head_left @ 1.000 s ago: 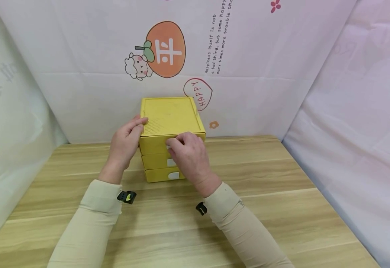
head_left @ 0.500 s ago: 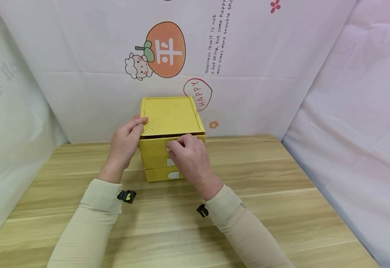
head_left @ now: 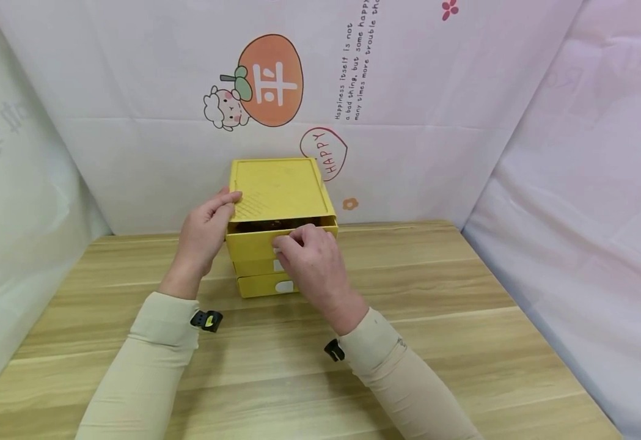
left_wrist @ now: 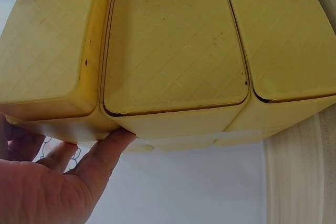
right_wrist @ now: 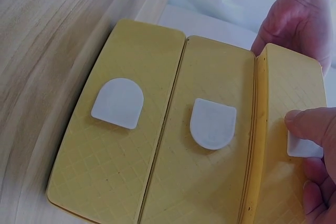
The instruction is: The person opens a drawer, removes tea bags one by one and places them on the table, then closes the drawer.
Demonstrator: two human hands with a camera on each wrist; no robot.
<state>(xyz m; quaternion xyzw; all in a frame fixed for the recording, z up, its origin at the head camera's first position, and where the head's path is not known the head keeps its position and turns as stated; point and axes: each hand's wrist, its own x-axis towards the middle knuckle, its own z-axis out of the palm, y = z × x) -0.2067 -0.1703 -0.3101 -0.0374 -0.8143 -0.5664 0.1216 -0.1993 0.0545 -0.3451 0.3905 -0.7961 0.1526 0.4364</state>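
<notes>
A yellow drawer cabinet (head_left: 278,189) stands on the table with three drawers stacked one above another. The top drawer (head_left: 249,246) is slid partly out, and a dark gap shows above its front. My right hand (head_left: 317,263) pinches the white handle (right_wrist: 304,148) of that drawer between thumb and fingers. Against the cabinet's left side rests my left hand (head_left: 201,238), its fingers mostly straight and one fingertip over the top edge. White handles also show on the middle drawer (right_wrist: 223,177) and the bottom drawer (right_wrist: 100,166), which sit flush. What lies inside the top drawer is too dark to make out.
The wood-grain table (head_left: 276,379) extends around the cabinet. Close behind it hangs a white printed cloth (head_left: 419,159), with further cloth walls at the left (head_left: 18,201) and right (head_left: 584,201).
The top drawer has come forward from closed to partly out, with my right hand pulling its handle toward me. My left hand has stayed at the cabinet's side.
</notes>
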